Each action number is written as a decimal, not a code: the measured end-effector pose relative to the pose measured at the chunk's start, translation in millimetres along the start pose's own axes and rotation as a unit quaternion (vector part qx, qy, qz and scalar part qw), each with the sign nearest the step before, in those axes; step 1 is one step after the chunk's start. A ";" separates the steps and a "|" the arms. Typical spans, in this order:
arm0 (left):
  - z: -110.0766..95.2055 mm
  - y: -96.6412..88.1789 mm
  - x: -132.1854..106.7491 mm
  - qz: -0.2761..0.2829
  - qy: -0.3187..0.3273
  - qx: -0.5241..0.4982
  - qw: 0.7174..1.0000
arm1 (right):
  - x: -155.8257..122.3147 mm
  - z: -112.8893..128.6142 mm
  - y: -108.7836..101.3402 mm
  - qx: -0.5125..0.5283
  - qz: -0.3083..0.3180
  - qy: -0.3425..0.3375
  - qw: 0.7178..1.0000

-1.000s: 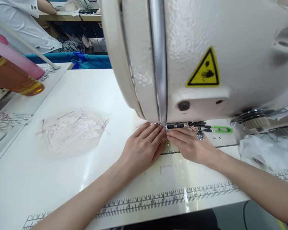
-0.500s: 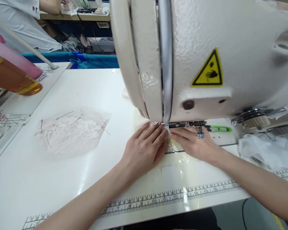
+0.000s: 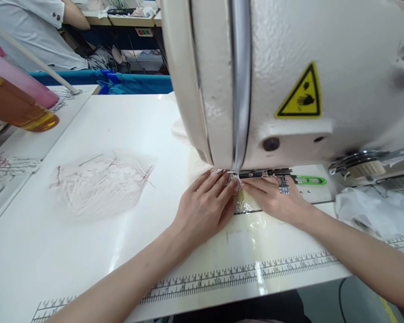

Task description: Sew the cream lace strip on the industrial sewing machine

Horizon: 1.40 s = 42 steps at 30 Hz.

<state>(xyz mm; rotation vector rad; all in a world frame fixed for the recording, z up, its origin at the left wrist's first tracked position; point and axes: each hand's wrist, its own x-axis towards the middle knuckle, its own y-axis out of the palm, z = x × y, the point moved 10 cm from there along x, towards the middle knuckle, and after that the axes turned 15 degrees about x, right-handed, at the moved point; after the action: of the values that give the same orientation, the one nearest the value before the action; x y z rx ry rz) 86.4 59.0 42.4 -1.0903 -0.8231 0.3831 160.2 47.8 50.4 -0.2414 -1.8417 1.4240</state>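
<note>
Both hands are in tight at the machine (image 3: pixel 286 49), well in from the desk's (image 3: pixel 87 264) front edge, and the lace (image 3: pixel 237 188) sits right between them, at the machine's foot. The left hand (image 3: pixel 204 204) lies palm down, fingers flat and close together, pressing rather than clutching. The right hand (image 3: pixel 278 199) has its fingertips at the lace's other side, partly behind the black bar (image 3: pixel 252 174), so whether that grip pinches anything I cannot tell. And here's the danger: fingertips this close in, where one small slip forward could put them under the needle, which is hidden from here! The lace looks thin and open, so an uneven pull between the two hands would likely skew or bunch it. Watch the snips (image 3: pixel 311 180) too, just beyond the right hand: a knock could turn the blades into those fingers. Over towards the desk's left edge lies the lace pile (image 3: pixel 101 188), loose threads sticking out, and one caught on the left forearm could drag the lot
</note>
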 end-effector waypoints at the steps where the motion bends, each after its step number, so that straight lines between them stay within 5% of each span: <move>1: 0.5 0.6 0.3 0.001 -0.002 0.000 1.000 | 0.5 -0.8 0.8 0.000 0.001 0.002 1.000; 6: 0.9 1.0 1.1 0.005 -0.005 0.019 1.000 | 0.4 -3.3 1.1 0.006 -0.013 0.008 1.000; 12: -17.0 -10.7 -4.8 -0.056 0.055 0.076 0.994 | -2.1 -4.5 0.9 0.025 -0.019 0.020 0.999; 26: -8.2 -5.3 -4.3 -0.038 0.026 0.054 0.997 | -10.5 -7.2 16.8 0.051 -0.053 0.046 0.996; 33: -1.9 -0.8 -4.0 -0.023 0.006 0.044 0.999 | -6.8 -8.5 21.2 0.031 0.016 0.078 0.996; 42: 1.0 3.2 -1.9 -0.007 -0.003 0.026 1.000 | -8.7 -11.3 24.2 0.068 0.016 0.086 0.994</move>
<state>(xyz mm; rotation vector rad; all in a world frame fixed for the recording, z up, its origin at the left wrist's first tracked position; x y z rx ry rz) 84.7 59.8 39.0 -1.0350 -0.8218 0.3933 166.5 59.8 25.7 -0.3170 -1.6020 1.4950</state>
